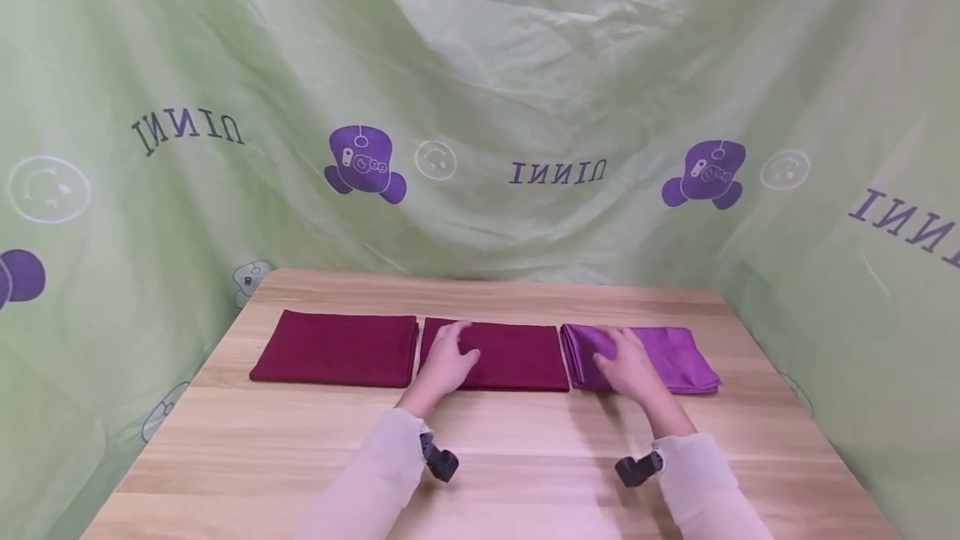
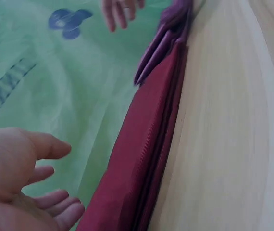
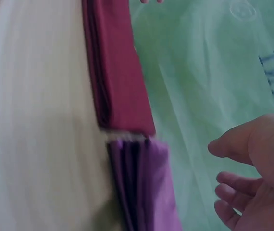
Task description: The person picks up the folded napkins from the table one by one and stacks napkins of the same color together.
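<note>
Three folded cloths lie in a row on the wooden table: a dark red cloth (image 1: 337, 348) at the left, a second dark red cloth (image 1: 517, 357) in the middle, and a shiny purple cloth (image 1: 675, 357) at the right. Over the left part of the middle cloth hovers my left hand (image 1: 448, 361), its fingers loosely bent and holding nothing. My right hand (image 1: 628, 363) is above the purple cloth, also holding nothing. Both wrist views show space between the hand and the cloths. The stacked fold layers show along the near edges of the red cloth (image 2: 137, 159) and purple cloth (image 3: 151, 187).
A light wood table (image 1: 510, 465) carries the cloths. Green printed fabric (image 1: 480, 65) hangs behind it and along both sides. A small black device (image 1: 439, 458) is strapped at the left wrist, and another black device (image 1: 639, 468) at the right.
</note>
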### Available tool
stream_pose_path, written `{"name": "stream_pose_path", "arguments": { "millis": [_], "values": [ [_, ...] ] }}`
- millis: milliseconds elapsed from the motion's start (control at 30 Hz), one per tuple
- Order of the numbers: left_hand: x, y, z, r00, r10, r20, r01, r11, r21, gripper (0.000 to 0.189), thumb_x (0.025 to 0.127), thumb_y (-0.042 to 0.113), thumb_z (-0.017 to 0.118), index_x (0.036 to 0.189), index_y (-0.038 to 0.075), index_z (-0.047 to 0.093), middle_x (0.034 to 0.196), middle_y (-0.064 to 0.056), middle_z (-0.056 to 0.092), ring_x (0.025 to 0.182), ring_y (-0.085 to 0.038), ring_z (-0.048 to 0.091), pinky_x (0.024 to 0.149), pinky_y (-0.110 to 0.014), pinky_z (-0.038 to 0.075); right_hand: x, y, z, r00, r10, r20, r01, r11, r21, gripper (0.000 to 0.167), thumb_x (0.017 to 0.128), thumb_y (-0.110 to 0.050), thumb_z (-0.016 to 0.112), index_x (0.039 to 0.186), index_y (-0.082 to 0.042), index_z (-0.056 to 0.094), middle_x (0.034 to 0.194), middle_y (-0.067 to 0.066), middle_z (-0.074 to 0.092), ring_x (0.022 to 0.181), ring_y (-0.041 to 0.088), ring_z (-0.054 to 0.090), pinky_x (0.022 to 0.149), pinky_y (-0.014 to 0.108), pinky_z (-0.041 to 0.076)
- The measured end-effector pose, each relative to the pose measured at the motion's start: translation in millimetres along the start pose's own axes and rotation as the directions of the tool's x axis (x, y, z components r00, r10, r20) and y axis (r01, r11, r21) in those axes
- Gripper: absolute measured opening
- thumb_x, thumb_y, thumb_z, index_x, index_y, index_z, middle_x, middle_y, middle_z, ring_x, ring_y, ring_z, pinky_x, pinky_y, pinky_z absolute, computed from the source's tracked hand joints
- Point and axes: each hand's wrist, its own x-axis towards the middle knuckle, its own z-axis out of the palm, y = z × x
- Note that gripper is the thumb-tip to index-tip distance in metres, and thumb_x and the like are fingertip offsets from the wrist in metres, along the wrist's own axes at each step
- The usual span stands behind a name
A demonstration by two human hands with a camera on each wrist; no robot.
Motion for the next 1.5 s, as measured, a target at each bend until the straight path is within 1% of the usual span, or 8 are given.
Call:
{"name": "stream_pose_path", "arguments": {
  "millis": [133,333,667,867,1000,1167,1300,1500],
  "values": [
    [-10.1,-13.5,-15.7,0.995,-0.086,-0.051,0.087,0.996,0.019,0.055,0.088,0.007,0.066,0.139,-0.002,0.048,0.139,-0.027,0.041,0.125,-0.040,0.044,0.103,-0.051,0.037,-5.3,-10.0,16.7,1.000,-0.024,0.001,0.024,1.000,-0.016,0.054,0.087,-0.002,0.064,0.138,0.004,0.048,0.135,0.031,0.043,0.124,0.049,0.040,0.101,0.063,0.032],
    [-16.1,-26.6,-29.7,0.988,-0.143,-0.066,0.144,0.989,0.016,0.054,0.087,0.008,0.066,0.137,-0.003,0.048,0.138,-0.030,0.041,0.127,-0.043,0.042,0.105,-0.052,0.034,-7.0,-22.9,35.1,0.998,-0.063,0.015,0.064,0.998,-0.028,0.053,0.086,0.002,0.063,0.137,0.006,0.049,0.133,0.028,0.047,0.121,0.047,0.046,0.102,0.058,0.035],
    [-12.6,-35.9,-31.1,0.981,-0.191,-0.018,0.191,0.981,-0.014,0.055,0.087,0.007,0.067,0.137,-0.004,0.047,0.137,-0.030,0.046,0.127,-0.042,0.042,0.103,-0.053,0.036,4.9,-28.6,56.9,0.994,-0.004,0.111,0.015,0.995,-0.096,0.052,0.089,-0.003,0.063,0.138,0.007,0.047,0.134,0.034,0.046,0.125,0.049,0.042,0.103,0.058,0.034],
    [-8.6,-40.0,-31.9,0.976,-0.216,-0.028,0.212,0.973,-0.091,0.054,0.085,0.001,0.067,0.135,-0.004,0.049,0.136,-0.029,0.047,0.126,-0.041,0.044,0.102,-0.051,0.038,13.6,-32.6,61.7,0.990,0.022,0.136,-0.010,0.996,-0.088,0.054,0.089,-0.005,0.065,0.137,0.010,0.046,0.133,0.035,0.047,0.124,0.049,0.043,0.102,0.057,0.035],
    [-6.4,-45.5,-33.4,0.970,-0.241,-0.003,0.237,0.954,-0.182,0.052,0.084,-0.004,0.064,0.134,-0.007,0.050,0.134,-0.031,0.046,0.124,-0.040,0.044,0.100,-0.048,0.040,17.8,-30.1,63.4,0.989,0.029,0.142,-0.019,0.997,-0.068,0.051,0.088,-0.005,0.066,0.134,0.010,0.049,0.130,0.033,0.050,0.123,0.048,0.045,0.101,0.055,0.038],
    [-2.5,-50.1,-34.4,0.965,-0.257,0.048,0.259,0.923,-0.286,0.053,0.081,-0.008,0.062,0.133,-0.011,0.048,0.138,-0.035,0.041,0.130,-0.041,0.039,0.102,-0.046,0.039,16.2,-22.3,61.9,0.994,0.007,0.110,-0.009,1.000,0.014,0.048,0.083,-0.002,0.069,0.128,0.006,0.056,0.104,0.023,0.060,0.099,0.038,0.058,0.088,0.049,0.047],
    [-1.0,-48.8,-34.4,0.968,-0.242,0.061,0.249,0.926,-0.285,0.055,0.080,-0.007,0.062,0.133,-0.011,0.048,0.137,-0.036,0.042,0.131,-0.040,0.038,0.105,-0.046,0.036,15.9,-18.5,59.5,0.995,-0.011,0.096,0.003,0.997,0.081,0.047,0.079,0.000,0.071,0.124,0.003,0.060,0.086,0.011,0.052,0.077,0.026,0.052,0.075,0.042,0.046],
    [-2.0,-44.0,-32.2,0.977,-0.210,0.035,0.211,0.935,-0.286,0.057,0.079,-0.010,0.063,0.134,-0.005,0.049,0.121,-0.027,0.048,0.109,-0.037,0.049,0.089,-0.044,0.045,18.6,-19.5,54.1,0.996,0.001,0.091,-0.015,0.988,0.156,0.048,0.076,0.005,0.073,0.123,0.002,0.063,0.080,0.006,0.049,0.072,0.019,0.047,0.068,0.035,0.043]
  ]
}}
